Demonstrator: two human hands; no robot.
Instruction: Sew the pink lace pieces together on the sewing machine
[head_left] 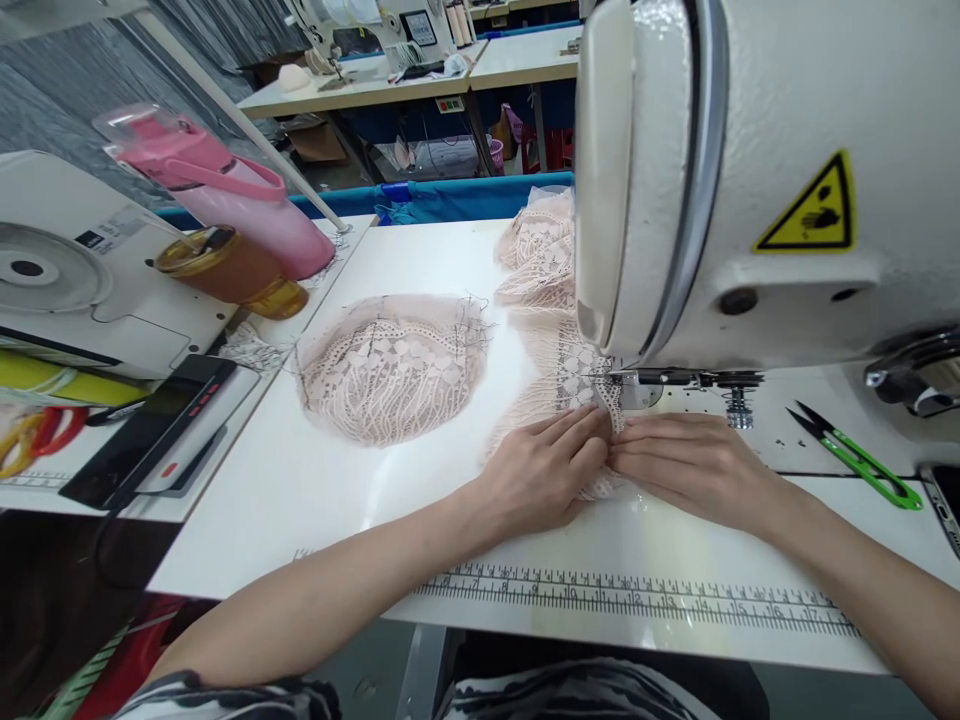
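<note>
A strip of pale pink lace fabric [577,365] runs under the presser foot [637,385] of a white sewing machine [795,120]. My left hand [551,465] is closed on the near end of the lace, fingers bent just in front of the foot. Close beside it, my right hand [694,465] grips the right edge of the same lace with its fingers together. The fingertips of both hands nearly meet, and the fabric between them is partly hidden. A separate lace cup piece [394,370] with loose dark threads lies flat to the left.
Green thread snips [859,455] and a phone [941,500] lie at the right. A printed ruler [637,600] follows the table's front edge. At the left stand a pink bottle [247,205], an amber cup [236,275] and a black box [150,430]; red-handled scissors [56,435] lie nearby.
</note>
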